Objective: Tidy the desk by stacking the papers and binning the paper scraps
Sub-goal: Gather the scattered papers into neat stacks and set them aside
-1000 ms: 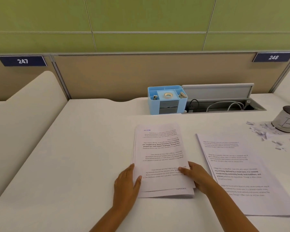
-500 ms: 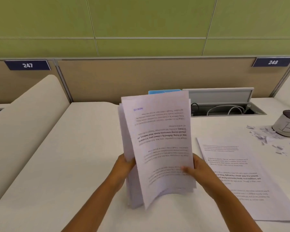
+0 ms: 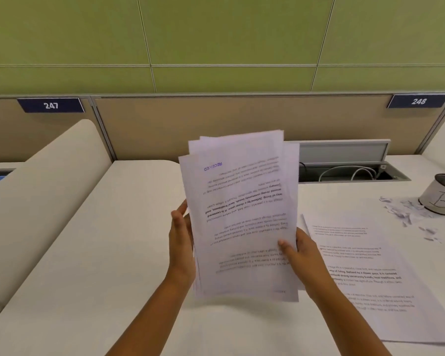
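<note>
A stack of printed papers (image 3: 242, 214) stands nearly upright above the white desk (image 3: 100, 253), its sheets uneven at the top edge. My left hand (image 3: 181, 242) lies flat against the stack's left edge, fingers straight. My right hand (image 3: 297, 250) grips the right edge, thumb on the front sheet. Another printed sheet (image 3: 365, 276) lies flat on the desk to the right. Paper scraps (image 3: 409, 214) are scattered at the far right beside a white tin (image 3: 439, 199) marked with a B.
An open cable tray (image 3: 350, 173) with white cables runs along the back of the desk behind the stack. A beige partition (image 3: 216, 124) with number plates 247 and 248 closes off the rear. A padded divider (image 3: 36, 188) borders the left side.
Both hands lifted the stack off the desk and stood it upright. It now hides the blue organizer at the back. My left hand has flattened against the stack's left edge.
</note>
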Action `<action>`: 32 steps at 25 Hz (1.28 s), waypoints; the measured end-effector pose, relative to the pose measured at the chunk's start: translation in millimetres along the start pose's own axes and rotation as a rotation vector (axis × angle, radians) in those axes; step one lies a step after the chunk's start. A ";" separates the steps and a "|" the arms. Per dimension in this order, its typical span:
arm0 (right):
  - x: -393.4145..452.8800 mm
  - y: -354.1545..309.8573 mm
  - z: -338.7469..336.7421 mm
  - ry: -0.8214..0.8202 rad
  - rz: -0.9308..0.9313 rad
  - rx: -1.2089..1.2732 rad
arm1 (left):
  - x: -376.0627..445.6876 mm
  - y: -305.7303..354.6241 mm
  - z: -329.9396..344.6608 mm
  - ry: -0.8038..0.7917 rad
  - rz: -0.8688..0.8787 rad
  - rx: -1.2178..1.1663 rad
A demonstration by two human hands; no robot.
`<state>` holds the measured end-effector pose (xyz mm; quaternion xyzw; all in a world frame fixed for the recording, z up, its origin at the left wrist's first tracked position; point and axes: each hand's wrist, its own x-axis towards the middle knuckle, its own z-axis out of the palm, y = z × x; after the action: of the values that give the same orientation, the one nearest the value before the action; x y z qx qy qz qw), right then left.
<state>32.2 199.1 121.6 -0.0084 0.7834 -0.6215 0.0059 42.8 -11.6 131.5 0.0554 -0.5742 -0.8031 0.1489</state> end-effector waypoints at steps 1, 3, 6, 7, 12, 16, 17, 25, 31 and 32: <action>-1.5 1.2 -0.4 -0.027 0.010 -0.037 | -0.7 -3.6 -3.0 0.002 -0.005 0.094; -4.8 3.2 -0.5 -0.071 0.018 -0.059 | 0.0 -11.3 -7.7 0.014 -0.021 0.263; -10.1 4.0 1.6 -0.105 0.004 -0.064 | 1.5 -12.2 -10.9 0.041 -0.052 0.317; -11.3 3.3 1.4 -0.105 -0.007 -0.055 | 1.9 -9.9 -11.3 0.030 -0.055 0.309; -11.0 -5.4 -5.1 -0.080 -0.115 0.047 | -1.8 7.0 -7.4 -0.023 0.022 0.208; -10.2 -19.0 -9.4 -0.092 -0.176 0.087 | -6.6 19.9 -4.2 -0.039 0.085 0.167; -9.9 -24.3 -9.8 -0.073 -0.185 0.095 | -6.4 23.6 -3.4 -0.058 0.101 0.184; -2.4 -63.4 -8.4 0.048 -0.266 0.232 | -2.0 51.6 12.4 -0.106 0.238 0.190; -2.1 -73.5 -14.1 0.071 -0.320 0.285 | -2.6 57.5 8.5 -0.123 0.261 0.139; -3.4 -73.6 -15.6 0.070 -0.323 0.291 | -2.7 57.2 5.9 -0.136 0.253 0.150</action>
<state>35.7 197.7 196.7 -0.1113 0.6738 -0.7206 -0.1199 53.9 -22.4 187.0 -0.0610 -0.6439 -0.7347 0.2050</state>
